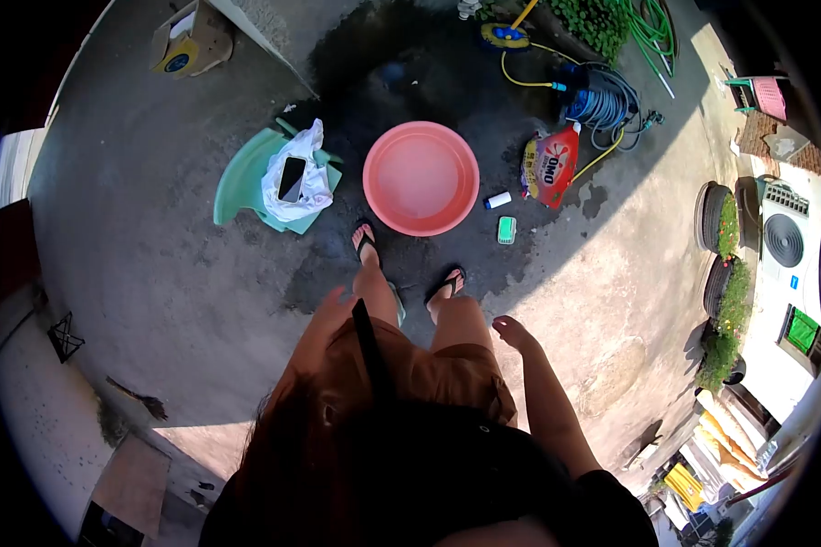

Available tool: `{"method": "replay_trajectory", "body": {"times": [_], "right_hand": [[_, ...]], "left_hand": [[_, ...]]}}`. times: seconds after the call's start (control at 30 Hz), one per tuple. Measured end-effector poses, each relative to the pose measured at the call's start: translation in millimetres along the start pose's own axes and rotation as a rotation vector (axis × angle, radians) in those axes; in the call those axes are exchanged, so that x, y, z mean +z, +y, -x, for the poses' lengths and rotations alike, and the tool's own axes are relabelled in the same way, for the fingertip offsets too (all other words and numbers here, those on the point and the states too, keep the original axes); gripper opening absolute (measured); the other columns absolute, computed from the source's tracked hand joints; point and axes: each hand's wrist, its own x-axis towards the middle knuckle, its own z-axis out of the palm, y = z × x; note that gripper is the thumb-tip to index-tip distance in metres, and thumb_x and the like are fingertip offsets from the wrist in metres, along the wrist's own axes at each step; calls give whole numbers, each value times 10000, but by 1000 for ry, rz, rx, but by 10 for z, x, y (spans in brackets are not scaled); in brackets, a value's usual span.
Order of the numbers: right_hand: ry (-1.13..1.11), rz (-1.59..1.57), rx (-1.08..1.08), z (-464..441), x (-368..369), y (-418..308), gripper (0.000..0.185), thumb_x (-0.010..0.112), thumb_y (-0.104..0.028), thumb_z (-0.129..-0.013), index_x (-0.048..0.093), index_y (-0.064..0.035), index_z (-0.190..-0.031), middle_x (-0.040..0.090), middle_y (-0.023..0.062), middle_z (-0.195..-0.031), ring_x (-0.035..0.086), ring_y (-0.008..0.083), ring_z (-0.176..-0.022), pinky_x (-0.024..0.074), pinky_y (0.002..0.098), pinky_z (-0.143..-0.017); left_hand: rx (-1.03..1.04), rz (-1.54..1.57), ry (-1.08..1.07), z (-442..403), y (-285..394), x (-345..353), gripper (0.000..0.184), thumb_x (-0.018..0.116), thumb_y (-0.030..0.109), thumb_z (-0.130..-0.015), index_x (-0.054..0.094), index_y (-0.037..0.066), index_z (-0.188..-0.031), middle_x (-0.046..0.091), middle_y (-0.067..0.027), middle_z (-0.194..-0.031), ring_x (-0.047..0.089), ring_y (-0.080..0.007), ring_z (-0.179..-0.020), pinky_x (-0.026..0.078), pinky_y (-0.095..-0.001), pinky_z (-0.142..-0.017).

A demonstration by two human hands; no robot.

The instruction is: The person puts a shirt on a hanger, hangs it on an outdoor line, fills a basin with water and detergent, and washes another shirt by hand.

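My left hand (pixel 337 304) hangs beside my left thigh, slightly blurred, with its fingers apart and nothing visible in it. Off my right thigh is my right hand (pixel 511 332), its fingers loosely bent and apart, holding nothing visible. A pink basin (pixel 420 179) sits on the ground beyond my feet. To its left, a white cloth (pixel 313 196) lies on a green plastic stool or chair (pixel 246 178), with a dark phone (pixel 291 179) on top. Right of the basin are a red and purple OMO bag (pixel 551 167), a white and blue bottle or tube (pixel 498 200) and a green-topped box (pixel 507 230).
A cardboard box (pixel 192 41) stands at the upper left. At the upper right are a blue coiled hose (pixel 602 105), a yellow hose (pixel 524 83) and a green hose (pixel 646 32). Tyre planters (pixel 716 217) and an outdoor fan unit (pixel 784 239) line the right side.
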Motion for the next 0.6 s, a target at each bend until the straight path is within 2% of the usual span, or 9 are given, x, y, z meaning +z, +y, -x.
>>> {"method": "replay_trajectory", "body": {"times": [0.07, 0.13, 0.17, 0.2, 0.27, 0.3, 0.4, 0.43, 0.6], "right_hand": [[-27, -115, 151, 54, 312, -234, 570, 570, -408, -818, 461, -71, -1265, 554, 240, -1158, 512, 354, -1116, 408, 392, -940], [43, -47, 138, 192, 506, -667, 685, 580, -440, -802, 352, -92, -1346, 472, 288, -1233, 447, 411, -1173, 374, 435, -980], [-25, -57, 223, 271, 505, -950, 702, 557, -463, -814, 316, -106, -1369, 380, 302, -1311, 371, 437, -1229, 343, 462, -1010], [-30, -40, 161, 134, 730, -726, 755, 533, -490, -820, 214, -148, -1413, 360, 309, -1322, 334, 445, -1251, 339, 460, -1015], [-66, 89, 168, -269, 1340, 18, 879, 559, -535, -783, 80, -199, -1438, 330, 319, -1337, 306, 474, -1253, 334, 459, -1019], [145, 300, -49, -699, 2152, 1064, 1022, 625, -548, -714, -23, -227, -1436, 331, 322, -1320, 366, 493, -1196, 367, 476, -985], [68, 20, 439, -221, 1248, -528, 1065, 672, -535, -659, 15, -225, -1437, 352, 299, -1297, 443, 485, -1121, 419, 484, -920], [142, 49, 427, -270, 1206, -532, 1050, 688, -490, -647, 47, -224, -1435, 388, 268, -1267, 498, 449, -1067, 455, 481, -859], [397, -76, 312, -407, 1127, -255, 960, 705, -426, -652, 183, -175, -1417, 379, 251, -1292, 489, 422, -1100, 454, 468, -873]], "left_hand": [[45, -123, -57, -264, 6, 102, 716, 631, 408, -785, 370, -4, -1309, 422, -258, -1289, 393, -393, -1212, 361, -433, -975], [81, -266, -159, -475, -200, 389, 832, 653, 425, -763, 266, 9, -1371, 345, -255, -1354, 345, -407, -1240, 360, -450, -976], [79, -248, -204, -561, -365, 528, 908, 662, 437, -744, 164, 86, -1418, 281, -252, -1388, 317, -427, -1249, 361, -462, -977], [22, -404, -214, -592, -275, 562, 940, 674, 458, -722, 153, 110, -1423, 279, -274, -1372, 335, -439, -1230, 371, -466, -963], [-101, -707, -210, -599, 163, 633, 1006, 699, 499, -678, 130, 157, -1434, 276, -317, -1338, 372, -465, -1194, 391, -474, -937], [-165, -699, -201, -710, 91, 696, 1026, 702, 529, -649, 111, 232, -1434, 277, -321, -1325, 410, -487, -1140, 420, -484, -897], [-162, -612, -127, -863, -125, 714, 966, 673, 523, -681, 148, 210, -1429, 298, -292, -1330, 445, -466, -1108, 432, -485, -872], [-137, -575, -111, -947, -153, 704, 960, 683, 502, -678, 160, 209, -1428, 298, -291, -1332, 432, -457, -1128, 422, -482, -887], [-27, -481, 10, -1062, -72, 629, 936, 722, 413, -666, 210, 201, -1419, 314, -279, -1337, 395, -439, -1184, 399, -477, -922]]}}
